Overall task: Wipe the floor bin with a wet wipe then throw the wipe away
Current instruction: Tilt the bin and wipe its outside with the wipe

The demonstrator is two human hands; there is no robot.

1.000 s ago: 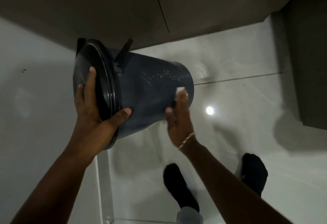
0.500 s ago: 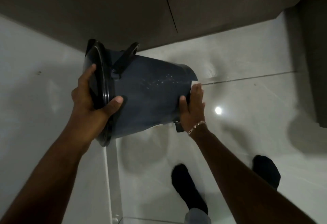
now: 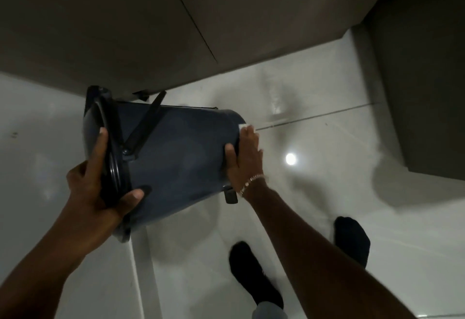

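A dark blue floor bin (image 3: 181,157) with a black lid is held tipped on its side above the floor, lid end to the left. My left hand (image 3: 100,187) grips the lid rim, thumb on the bin's body and fingers over the lid. My right hand (image 3: 245,155) presses flat against the bin's base end on the right. A white wet wipe (image 3: 244,126) shows only as a small corner past my fingertips; the rest is hidden under the hand. A black pedal (image 3: 231,194) sticks out beneath the base.
Glossy white floor tiles (image 3: 327,205) lie below, with a bright light reflection. Brown cabinet fronts (image 3: 151,29) run across the top and another cabinet (image 3: 427,92) stands at the right. My two feet in black socks (image 3: 254,276) are at the bottom.
My right hand slid with the wipe from the bin's side wall to its base end. The bin has tipped closer to horizontal.
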